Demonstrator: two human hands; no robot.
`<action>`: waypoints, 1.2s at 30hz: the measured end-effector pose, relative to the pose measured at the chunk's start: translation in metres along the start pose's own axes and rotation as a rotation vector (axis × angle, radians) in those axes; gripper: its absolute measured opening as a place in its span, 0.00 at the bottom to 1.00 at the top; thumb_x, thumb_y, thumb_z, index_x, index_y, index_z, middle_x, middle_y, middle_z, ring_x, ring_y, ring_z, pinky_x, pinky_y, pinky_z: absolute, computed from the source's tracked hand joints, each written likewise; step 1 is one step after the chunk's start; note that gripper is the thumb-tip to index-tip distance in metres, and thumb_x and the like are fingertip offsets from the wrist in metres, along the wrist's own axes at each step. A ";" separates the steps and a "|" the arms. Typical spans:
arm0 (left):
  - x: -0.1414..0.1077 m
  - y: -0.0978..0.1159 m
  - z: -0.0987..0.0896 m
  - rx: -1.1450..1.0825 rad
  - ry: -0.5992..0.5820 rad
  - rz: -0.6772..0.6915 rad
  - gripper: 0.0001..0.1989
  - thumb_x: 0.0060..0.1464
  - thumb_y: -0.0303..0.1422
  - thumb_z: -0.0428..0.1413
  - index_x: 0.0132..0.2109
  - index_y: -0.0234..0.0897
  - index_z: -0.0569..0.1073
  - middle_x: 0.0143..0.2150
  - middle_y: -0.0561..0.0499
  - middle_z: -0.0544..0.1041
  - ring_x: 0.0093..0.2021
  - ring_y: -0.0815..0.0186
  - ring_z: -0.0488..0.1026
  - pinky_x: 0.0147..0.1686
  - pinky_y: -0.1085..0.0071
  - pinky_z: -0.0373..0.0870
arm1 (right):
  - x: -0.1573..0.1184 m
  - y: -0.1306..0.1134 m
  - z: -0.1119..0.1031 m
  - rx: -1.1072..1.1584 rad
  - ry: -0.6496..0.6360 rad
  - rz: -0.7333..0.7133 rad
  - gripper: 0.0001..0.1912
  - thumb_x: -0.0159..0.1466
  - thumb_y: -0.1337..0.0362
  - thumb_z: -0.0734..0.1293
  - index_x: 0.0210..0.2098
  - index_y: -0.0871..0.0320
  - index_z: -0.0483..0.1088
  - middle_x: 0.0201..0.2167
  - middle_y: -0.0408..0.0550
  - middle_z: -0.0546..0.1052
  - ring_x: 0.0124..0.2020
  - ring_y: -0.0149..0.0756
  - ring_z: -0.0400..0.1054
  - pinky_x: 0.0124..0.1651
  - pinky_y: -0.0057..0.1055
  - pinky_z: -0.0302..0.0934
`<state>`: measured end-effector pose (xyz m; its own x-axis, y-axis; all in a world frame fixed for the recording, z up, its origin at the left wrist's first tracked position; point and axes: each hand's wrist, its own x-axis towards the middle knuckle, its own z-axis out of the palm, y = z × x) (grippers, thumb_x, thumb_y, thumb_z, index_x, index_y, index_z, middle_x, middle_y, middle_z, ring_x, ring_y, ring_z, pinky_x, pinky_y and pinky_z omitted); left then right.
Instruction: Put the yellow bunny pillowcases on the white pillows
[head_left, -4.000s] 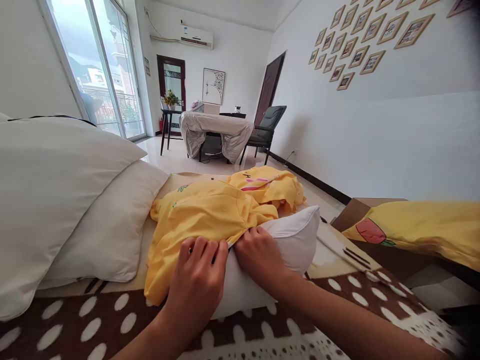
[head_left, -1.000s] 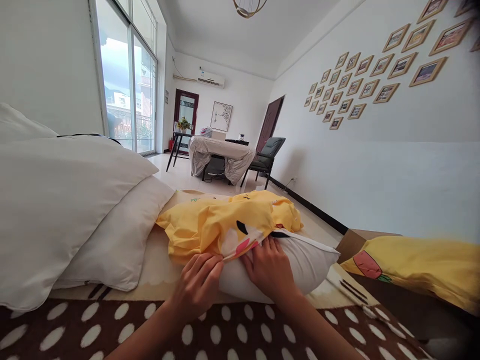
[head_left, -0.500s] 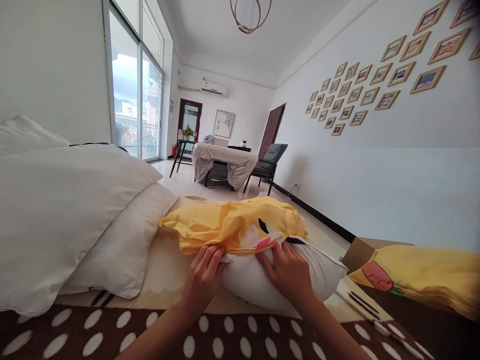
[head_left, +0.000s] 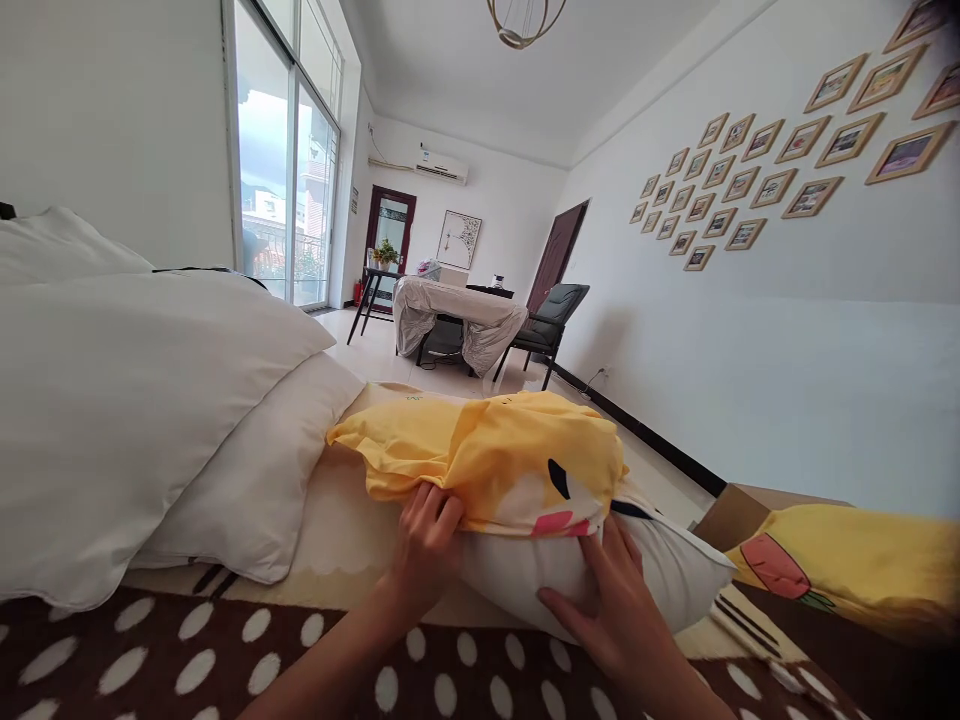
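Observation:
A white pillow point(head_left: 517, 583) lies on the cream and brown dotted blanket, its far part inside a yellow pillowcase point(head_left: 502, 450) with a black and pink print. My left hand point(head_left: 431, 530) has its fingers curled tightly over the near left edge of the yellow cloth. At the near right edge, my right hand point(head_left: 615, 580) rests against the white pillow; its thumb is spread over the white surface and its fingertips are partly tucked under the yellow cloth. A dark strip shows on the pillow beside that hand.
White pillows point(head_left: 225, 400) are piled at the left. On the right, a cardboard box point(head_left: 750, 497) stands beside another yellow pillow point(head_left: 870, 560). A covered table point(head_left: 465, 300) and a dark chair point(head_left: 551, 320) stand farther back.
The yellow cloth's right part has come nearer over the white pillow. My right hand has shifted right and nearer, its thumb now spread from the cloth. The view has turned slightly.

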<state>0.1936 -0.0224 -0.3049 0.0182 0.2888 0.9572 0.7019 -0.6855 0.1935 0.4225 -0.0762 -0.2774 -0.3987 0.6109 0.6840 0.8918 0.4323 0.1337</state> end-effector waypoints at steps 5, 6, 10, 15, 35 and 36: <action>0.007 -0.014 -0.003 -0.020 0.160 0.085 0.12 0.50 0.15 0.46 0.30 0.38 0.61 0.26 0.52 0.63 0.29 0.64 0.61 0.29 0.69 0.62 | -0.026 -0.005 0.007 -0.082 0.111 -0.013 0.24 0.61 0.55 0.63 0.53 0.58 0.60 0.58 0.63 0.58 0.57 0.58 0.56 0.46 0.46 0.62; 0.008 -0.017 -0.005 -0.010 0.185 0.106 0.12 0.50 0.15 0.46 0.32 0.38 0.62 0.26 0.51 0.64 0.30 0.64 0.61 0.30 0.69 0.63 | -0.028 -0.010 0.006 -0.113 0.130 -0.018 0.23 0.61 0.54 0.64 0.51 0.58 0.61 0.57 0.64 0.59 0.55 0.59 0.58 0.46 0.47 0.62; 0.013 -0.028 -0.014 0.040 0.270 0.163 0.13 0.49 0.16 0.49 0.38 0.36 0.66 0.32 0.47 0.68 0.34 0.62 0.64 0.34 0.65 0.66 | -0.020 -0.033 0.004 -0.273 0.195 -0.110 0.27 0.58 0.48 0.65 0.49 0.60 0.63 0.52 0.69 0.63 0.49 0.62 0.63 0.43 0.51 0.61; 0.013 -0.035 -0.020 0.052 0.328 0.199 0.13 0.49 0.15 0.49 0.39 0.35 0.66 0.32 0.46 0.68 0.34 0.62 0.65 0.34 0.64 0.67 | 0.008 -0.054 0.009 -0.430 0.248 -0.204 0.34 0.56 0.40 0.64 0.51 0.61 0.65 0.47 0.70 0.67 0.46 0.62 0.65 0.43 0.52 0.61; 0.022 -0.035 -0.030 0.253 0.179 0.206 0.10 0.51 0.18 0.56 0.41 0.33 0.69 0.31 0.49 0.71 0.29 0.69 0.68 0.30 0.73 0.64 | 0.129 -0.079 0.027 -0.328 -0.019 -0.037 0.24 0.64 0.48 0.58 0.27 0.61 0.72 0.31 0.60 0.74 0.39 0.49 0.65 0.47 0.42 0.57; 0.022 -0.036 -0.028 0.286 0.159 0.205 0.10 0.52 0.19 0.55 0.41 0.33 0.69 0.31 0.48 0.71 0.29 0.67 0.68 0.30 0.72 0.64 | 0.129 -0.072 0.028 -0.329 -0.021 -0.025 0.25 0.64 0.48 0.57 0.27 0.61 0.73 0.31 0.60 0.74 0.39 0.48 0.66 0.47 0.42 0.57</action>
<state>0.1493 -0.0102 -0.2850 0.0838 0.0425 0.9956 0.8659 -0.4976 -0.0516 0.3006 -0.0102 -0.2192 -0.4224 0.6177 0.6634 0.9017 0.2121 0.3767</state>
